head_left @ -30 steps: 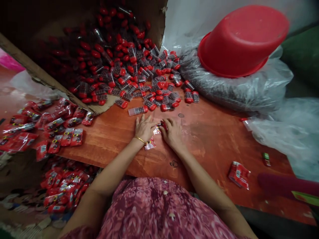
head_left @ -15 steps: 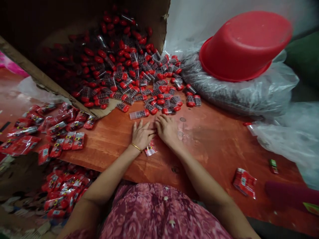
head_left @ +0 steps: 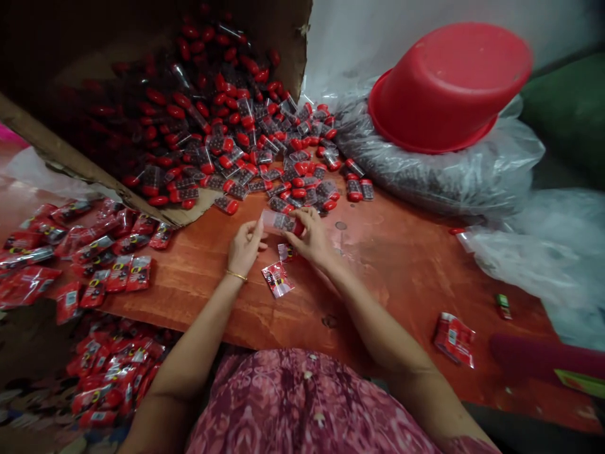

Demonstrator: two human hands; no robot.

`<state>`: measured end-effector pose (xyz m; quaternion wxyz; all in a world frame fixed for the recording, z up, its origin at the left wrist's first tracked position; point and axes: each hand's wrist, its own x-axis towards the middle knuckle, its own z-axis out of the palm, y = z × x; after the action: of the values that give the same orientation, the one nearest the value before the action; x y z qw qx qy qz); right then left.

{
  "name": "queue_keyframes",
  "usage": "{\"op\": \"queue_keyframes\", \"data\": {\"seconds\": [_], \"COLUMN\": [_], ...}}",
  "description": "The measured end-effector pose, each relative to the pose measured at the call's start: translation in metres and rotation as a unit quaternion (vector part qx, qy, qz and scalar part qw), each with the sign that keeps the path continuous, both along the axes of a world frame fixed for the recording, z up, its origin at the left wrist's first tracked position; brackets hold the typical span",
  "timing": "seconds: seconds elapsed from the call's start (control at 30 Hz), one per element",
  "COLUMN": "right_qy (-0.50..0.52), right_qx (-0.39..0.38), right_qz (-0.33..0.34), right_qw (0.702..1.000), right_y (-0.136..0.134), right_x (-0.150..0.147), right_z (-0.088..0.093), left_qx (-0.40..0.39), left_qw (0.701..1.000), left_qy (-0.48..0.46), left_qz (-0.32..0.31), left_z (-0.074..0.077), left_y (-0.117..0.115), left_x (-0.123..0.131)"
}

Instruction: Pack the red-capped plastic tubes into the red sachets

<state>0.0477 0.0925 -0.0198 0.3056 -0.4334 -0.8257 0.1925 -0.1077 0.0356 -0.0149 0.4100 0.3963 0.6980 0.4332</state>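
Note:
Both hands hold one clear tube with a red cap (head_left: 282, 222) just above the orange wooden table (head_left: 392, 265). My right hand (head_left: 312, 241) grips its red-capped end. My left hand (head_left: 244, 246), with a thin gold bangle at the wrist, pinches the clear end. Two small red printed packets (head_left: 278, 278) lie on the table right below my hands. A heap of the same red-capped tubes (head_left: 246, 145) spills from a tipped cardboard box (head_left: 70, 157) just beyond my fingers.
An upturned red plastic basin (head_left: 449, 85) rests on a clear bag of dark contents (head_left: 439, 176) at the back right. Filled red packets (head_left: 85, 252) cover the table's left end and the floor below. One more packet stack (head_left: 454, 339) lies at the right.
Both hands were flat on the table by the loose packets. They have since risen and moved slightly forward, taking up one red-capped tube between them.

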Motion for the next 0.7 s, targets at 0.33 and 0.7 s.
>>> {"op": "queue_keyframes", "data": {"seconds": [0.33,0.7], "right_qy": [0.060,-0.040], "right_qx": [-0.013,-0.014], "right_qz": [-0.125,-0.157], "right_qw": [0.990,0.987], "right_y": [-0.046,-0.092], "right_x": [0.064,0.085], "right_z": [-0.009,-0.037], "left_qx": [-0.009,-0.038], "left_qw": [0.996,0.964], "left_qy": [-0.089,0.009], "left_qz": [0.008,-0.262], "left_z": [0.013,0.039], "left_y": [0.037,0.096], "left_x": [0.014,0.141]}}
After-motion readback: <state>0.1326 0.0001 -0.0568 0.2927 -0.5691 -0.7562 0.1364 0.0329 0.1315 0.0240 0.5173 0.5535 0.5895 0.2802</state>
